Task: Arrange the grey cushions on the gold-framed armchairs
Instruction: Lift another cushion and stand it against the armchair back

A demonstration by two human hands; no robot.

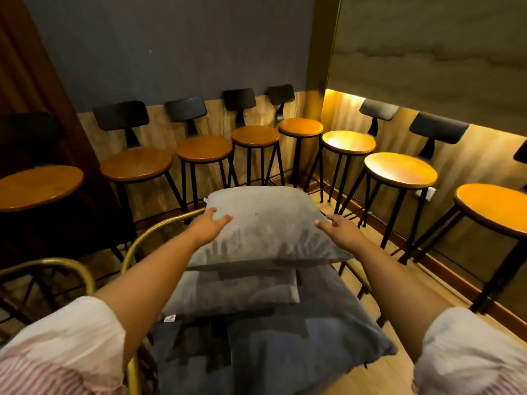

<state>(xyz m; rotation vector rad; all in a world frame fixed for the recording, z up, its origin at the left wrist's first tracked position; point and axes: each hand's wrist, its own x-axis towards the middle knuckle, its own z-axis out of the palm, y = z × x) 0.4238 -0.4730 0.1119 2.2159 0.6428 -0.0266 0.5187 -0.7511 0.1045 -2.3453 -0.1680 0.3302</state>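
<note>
A light grey cushion (268,223) leans upright against the back of a gold-framed armchair (148,232) in the middle of the view. My left hand (212,222) rests flat on the cushion's left edge, fingers spread. My right hand (335,225) touches its right edge, fingers apart. Neither hand grips it. A second grey cushion (233,289) lies flat on the seat below. A larger dark grey seat cushion (285,346) lies under that, nearest to me.
A second gold-framed armchair (54,269) stands at the left, partly seen. Several wooden bar stools (399,169) with black backs line the two walls behind and to the right. A dark wooden panel (34,81) rises at the far left. Wooden floor (413,283) shows on the right.
</note>
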